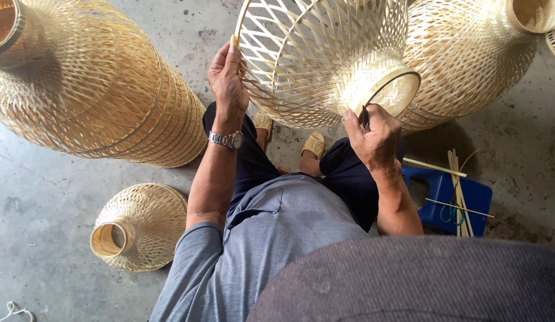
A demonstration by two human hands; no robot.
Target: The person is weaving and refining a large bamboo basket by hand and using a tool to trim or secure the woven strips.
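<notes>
The person sits on the concrete floor and holds a woven bamboo basket above the knees, at about 12 o'clock from the body. The left hand is closed on the wide open rim of this basket, at the 9 o'clock side of it, with the thumb along the rim edge. The right hand is closed around a small dark tool, and it touches the narrow round collar of the basket at about 5 o'clock of the basket. So the basket lies between the two hands, above and between them in the view.

The long axis of the basket goes from upper left to lower right: the wide mouth points to about 10 o'clock, the narrow collar points to about 4 o'clock. It is tilted, not upright.

A wristwatch is on the left wrist. At 9 o'clock stands a tall stack of baskets, and at 7 o'clock a small basket lies on its side. Another large basket is at 2 o'clock. At 4 o'clock a blue stool carries bamboo strips and scissors.
</notes>
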